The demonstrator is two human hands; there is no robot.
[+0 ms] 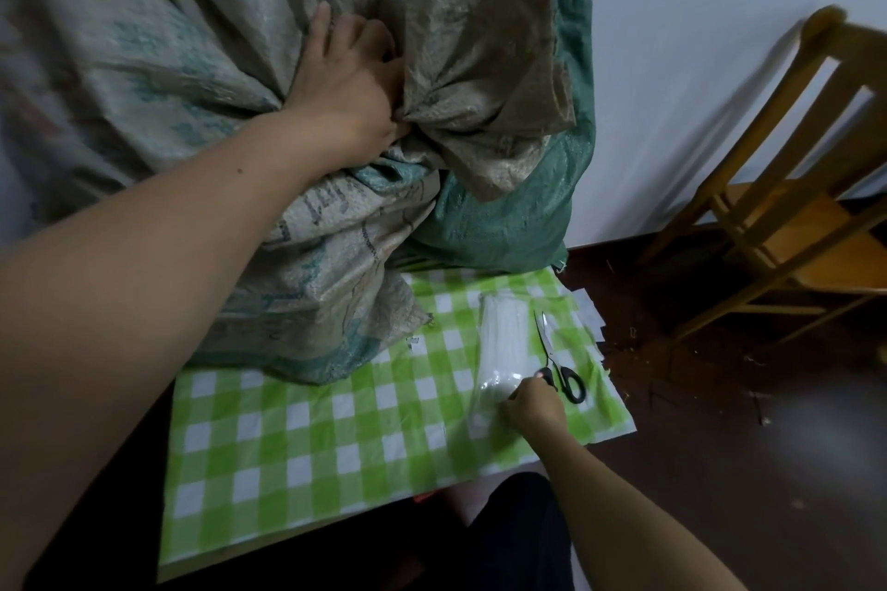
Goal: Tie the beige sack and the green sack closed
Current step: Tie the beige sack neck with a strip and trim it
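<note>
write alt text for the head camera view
A person's left hand grips the bunched neck of a beige sack, with a green sack beside it. Their right hand pinches a clear packet of white ties beside scissors on a green checked cloth.

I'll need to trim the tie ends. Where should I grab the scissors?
Grip the scissors by their black handle loops, coming from the near side with the right hand: the loops lie nearest that hand, and the blades point away toward the green sack.
</note>
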